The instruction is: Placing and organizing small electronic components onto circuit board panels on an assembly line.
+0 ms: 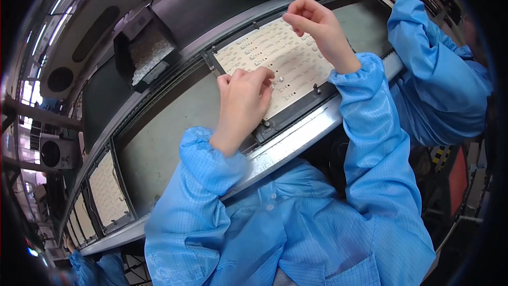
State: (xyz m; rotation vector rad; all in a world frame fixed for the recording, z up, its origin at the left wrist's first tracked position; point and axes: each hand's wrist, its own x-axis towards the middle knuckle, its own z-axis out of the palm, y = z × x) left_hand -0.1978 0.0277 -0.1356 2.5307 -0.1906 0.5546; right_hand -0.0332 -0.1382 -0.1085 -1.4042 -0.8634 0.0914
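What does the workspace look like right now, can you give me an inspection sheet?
Surface: grey-green conveyor belt between metal rails.
Job's things: pale circuit panel in a dark carrier frame.
Clutter: black bin of small white parts behind the belt.
Hands: left hand fingertips pressed on the panel; right hand pinched above it, anything held too small to tell.
Cables: nothing seen.
Surroundings: more panels down the line; a co-worker's blue sleeve at right.

No labels, signs or screens show; the one package-like item is an open black rectangular bin (pixel 144 47) filled with small white parts. It stands on the far side of the grey conveyor belt (pixel 174 127), tilted toward it, up and to the left of the belt's dark-framed cream panel (pixel 275 63).
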